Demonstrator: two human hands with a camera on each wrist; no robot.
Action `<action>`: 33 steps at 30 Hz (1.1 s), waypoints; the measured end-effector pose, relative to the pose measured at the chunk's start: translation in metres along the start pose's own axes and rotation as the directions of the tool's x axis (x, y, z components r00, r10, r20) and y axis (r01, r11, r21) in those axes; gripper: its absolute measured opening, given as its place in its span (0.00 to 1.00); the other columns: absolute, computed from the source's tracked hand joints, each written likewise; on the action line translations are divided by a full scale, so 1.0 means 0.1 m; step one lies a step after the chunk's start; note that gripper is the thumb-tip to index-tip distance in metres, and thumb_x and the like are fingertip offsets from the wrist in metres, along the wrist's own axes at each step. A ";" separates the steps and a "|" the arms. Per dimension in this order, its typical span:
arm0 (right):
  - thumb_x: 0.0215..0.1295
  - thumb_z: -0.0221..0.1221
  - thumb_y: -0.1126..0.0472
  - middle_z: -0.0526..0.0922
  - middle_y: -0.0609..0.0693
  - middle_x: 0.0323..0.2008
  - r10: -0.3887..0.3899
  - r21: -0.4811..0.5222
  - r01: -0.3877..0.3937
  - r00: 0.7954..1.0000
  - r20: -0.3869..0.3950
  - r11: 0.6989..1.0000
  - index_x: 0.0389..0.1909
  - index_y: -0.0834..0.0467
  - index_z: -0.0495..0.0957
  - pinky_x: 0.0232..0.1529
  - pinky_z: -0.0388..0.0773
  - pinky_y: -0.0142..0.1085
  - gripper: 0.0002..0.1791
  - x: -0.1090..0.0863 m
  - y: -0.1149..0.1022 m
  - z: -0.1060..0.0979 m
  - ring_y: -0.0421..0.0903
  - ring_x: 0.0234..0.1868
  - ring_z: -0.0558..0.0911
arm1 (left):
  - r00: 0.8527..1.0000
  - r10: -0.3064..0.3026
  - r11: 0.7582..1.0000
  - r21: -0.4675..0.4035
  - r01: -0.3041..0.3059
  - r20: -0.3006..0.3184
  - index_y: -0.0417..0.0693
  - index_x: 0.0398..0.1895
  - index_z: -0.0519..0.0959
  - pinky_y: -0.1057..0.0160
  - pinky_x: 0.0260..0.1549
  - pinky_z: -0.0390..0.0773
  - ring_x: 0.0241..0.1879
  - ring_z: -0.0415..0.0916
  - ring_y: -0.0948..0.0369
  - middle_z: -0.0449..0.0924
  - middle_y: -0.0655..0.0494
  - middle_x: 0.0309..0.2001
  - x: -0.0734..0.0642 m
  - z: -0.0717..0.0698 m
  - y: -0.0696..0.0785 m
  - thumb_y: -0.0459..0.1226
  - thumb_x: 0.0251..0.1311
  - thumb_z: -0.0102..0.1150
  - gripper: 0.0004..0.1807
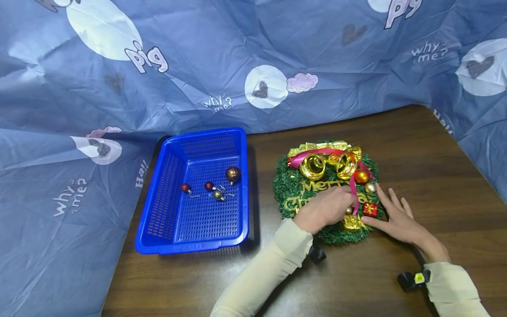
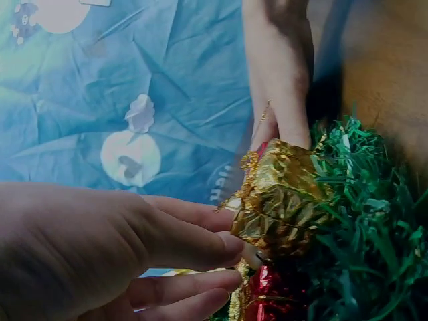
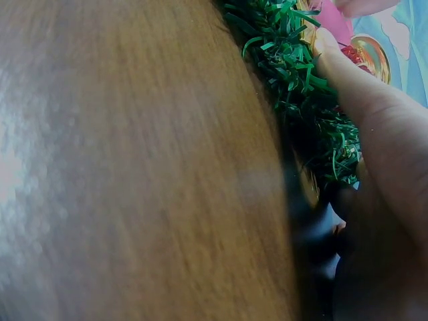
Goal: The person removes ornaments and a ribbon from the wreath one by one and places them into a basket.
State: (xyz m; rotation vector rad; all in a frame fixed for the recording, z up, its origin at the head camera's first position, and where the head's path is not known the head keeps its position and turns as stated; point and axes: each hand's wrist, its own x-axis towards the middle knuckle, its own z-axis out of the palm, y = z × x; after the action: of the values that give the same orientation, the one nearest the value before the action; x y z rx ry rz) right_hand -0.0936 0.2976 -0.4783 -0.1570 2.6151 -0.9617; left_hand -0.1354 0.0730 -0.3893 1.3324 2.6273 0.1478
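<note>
A green Christmas wreath (image 1: pixel 283 193) lies on the table, bearing gold bells (image 1: pixel 313 167), gold "Merry Christmas" lettering (image 1: pixel 293 203) and a pink ribbon (image 1: pixel 355 198). My left hand (image 1: pixel 326 207) reaches over the lettering, thumb and fingers pinching a small gold ball ornament (image 1: pixel 348 211), mostly hidden by the fingertips. Close by are a gold gift box (image 2: pixel 281 200) and a red gift box (image 1: pixel 370 209). Spread along the wreath's right edge, my right hand (image 1: pixel 400 222) steadies it, with the thumb (image 3: pixel 334 57) by the gold gift box.
A blue plastic basket (image 1: pixel 192 243) stands left of the wreath. Inside it lie two small red balls (image 1: pixel 185 188), a small gold ball (image 1: pixel 218 194) and a larger brown ball (image 1: pixel 233 175). Blue printed cloth (image 1: pixel 214 79) hangs behind the wooden table (image 1: pixel 348 281).
</note>
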 end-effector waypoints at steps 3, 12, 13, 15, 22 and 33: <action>0.62 0.56 0.38 0.32 0.73 0.72 -0.001 0.005 0.001 1.000 0.001 1.000 0.74 0.46 0.22 0.65 0.19 0.66 0.57 0.00 0.00 0.00 0.69 0.72 0.27 | 1.000 0.010 1.000 -0.003 -0.010 0.007 0.58 0.42 0.84 0.79 0.45 0.74 0.45 0.76 0.70 0.79 0.66 0.48 0.02 0.02 0.00 0.31 0.61 0.57 0.13; 0.62 0.56 0.39 0.30 0.71 0.72 -0.013 0.009 0.013 1.000 -0.008 1.000 0.74 0.46 0.23 0.65 0.19 0.66 0.57 -0.01 -0.02 0.00 0.68 0.72 0.27 | 0.999 0.003 1.000 0.021 -0.003 0.039 0.57 0.42 0.84 0.81 0.38 0.74 0.39 0.77 0.71 0.79 0.65 0.44 0.07 0.06 0.01 0.32 0.62 0.57 0.11; 0.62 0.56 0.39 0.30 0.71 0.72 -0.015 0.008 0.015 1.000 -0.009 1.000 0.74 0.46 0.23 0.65 0.19 0.66 0.57 -0.01 -0.02 0.00 0.68 0.72 0.27 | 0.999 0.005 1.000 0.027 -0.006 0.041 0.58 0.42 0.84 0.80 0.39 0.74 0.40 0.77 0.71 0.79 0.65 0.45 0.07 0.06 0.01 0.32 0.62 0.57 0.12; 0.62 0.56 0.39 0.31 0.70 0.73 -0.016 0.006 0.016 1.000 -0.012 1.000 0.74 0.47 0.23 0.65 0.18 0.65 0.57 -0.01 -0.02 0.00 0.68 0.72 0.28 | 0.999 0.012 0.999 0.038 -0.014 0.053 0.58 0.43 0.84 0.80 0.40 0.74 0.41 0.76 0.71 0.79 0.65 0.45 0.08 0.07 0.01 0.33 0.62 0.57 0.12; 0.62 0.57 0.39 0.31 0.73 0.72 -0.021 0.012 0.021 1.000 -0.017 1.000 0.74 0.48 0.24 0.65 0.18 0.65 0.57 -0.02 -0.01 0.00 0.69 0.72 0.28 | 0.997 0.060 0.994 0.091 -0.065 0.056 0.58 0.39 0.84 0.79 0.38 0.76 0.38 0.77 0.71 0.82 0.66 0.43 0.10 0.10 0.02 0.34 0.65 0.55 0.11; 0.62 0.56 0.38 0.32 0.74 0.71 -0.014 0.001 0.015 1.000 -0.015 1.000 0.74 0.48 0.24 0.65 0.19 0.65 0.57 -0.01 -0.01 0.01 0.70 0.72 0.29 | 0.998 0.064 0.994 0.084 -0.064 0.012 0.58 0.41 0.84 0.79 0.39 0.75 0.39 0.78 0.71 0.82 0.66 0.42 0.07 0.11 0.00 0.35 0.65 0.55 0.10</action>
State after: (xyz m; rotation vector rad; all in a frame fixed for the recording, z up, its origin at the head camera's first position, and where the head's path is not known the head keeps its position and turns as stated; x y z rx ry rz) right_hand -0.0922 0.2966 -0.4777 -0.1695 2.6302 -0.9725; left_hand -0.1374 0.0785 -0.4009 1.4415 2.6113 0.0406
